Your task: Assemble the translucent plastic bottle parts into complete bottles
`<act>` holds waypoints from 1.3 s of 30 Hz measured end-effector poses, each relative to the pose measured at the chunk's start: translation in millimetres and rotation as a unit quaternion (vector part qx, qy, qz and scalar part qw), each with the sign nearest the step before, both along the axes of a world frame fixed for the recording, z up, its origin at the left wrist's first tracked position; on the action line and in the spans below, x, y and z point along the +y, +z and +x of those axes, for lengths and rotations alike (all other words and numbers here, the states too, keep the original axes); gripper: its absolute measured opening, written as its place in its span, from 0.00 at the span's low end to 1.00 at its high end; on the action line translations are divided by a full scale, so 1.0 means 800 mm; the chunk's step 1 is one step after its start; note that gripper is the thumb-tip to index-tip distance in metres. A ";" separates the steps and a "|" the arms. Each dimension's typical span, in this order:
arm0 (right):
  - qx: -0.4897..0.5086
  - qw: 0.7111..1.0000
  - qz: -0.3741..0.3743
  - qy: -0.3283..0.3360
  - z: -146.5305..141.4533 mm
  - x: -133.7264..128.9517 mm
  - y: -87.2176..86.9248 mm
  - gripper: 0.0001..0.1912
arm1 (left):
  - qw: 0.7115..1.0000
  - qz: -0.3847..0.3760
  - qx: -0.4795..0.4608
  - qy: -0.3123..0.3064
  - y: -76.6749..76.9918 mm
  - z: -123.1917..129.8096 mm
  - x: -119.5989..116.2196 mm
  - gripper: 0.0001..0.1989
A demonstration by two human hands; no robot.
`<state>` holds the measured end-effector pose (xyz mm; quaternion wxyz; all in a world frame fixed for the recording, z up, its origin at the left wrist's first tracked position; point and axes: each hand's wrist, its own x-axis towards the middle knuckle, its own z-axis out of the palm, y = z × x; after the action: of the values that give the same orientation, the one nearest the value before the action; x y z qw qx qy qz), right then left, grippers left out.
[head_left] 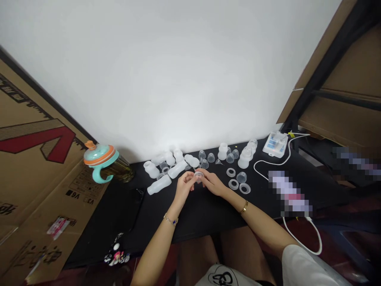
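Both hands meet over the black table. My left hand and my right hand hold one small clear, round part between their fingertips. Left of them lie several white bottles, among them one on its side and another just behind my left hand. To the right are several clear rings, such as one, and a clear dome. Behind the hands stand more clear domes and a white bottle.
A jug with a turquoise lid and handle stands at the left beside a large cardboard box. At the right are a white case, a white cable and a blurred-out object. A white wall rises behind.
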<state>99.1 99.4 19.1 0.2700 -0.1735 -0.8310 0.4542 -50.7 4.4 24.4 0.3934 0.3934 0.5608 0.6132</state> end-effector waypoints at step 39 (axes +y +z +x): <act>-0.008 0.996 0.088 -0.024 0.000 -0.005 0.014 0.18 | 0.993 0.019 0.112 0.026 0.000 0.002 -0.005 0.16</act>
<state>98.8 95.0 30.7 0.2884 -0.1723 -0.8657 0.3710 -49.4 0.1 24.1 0.3045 0.4521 0.5996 0.5860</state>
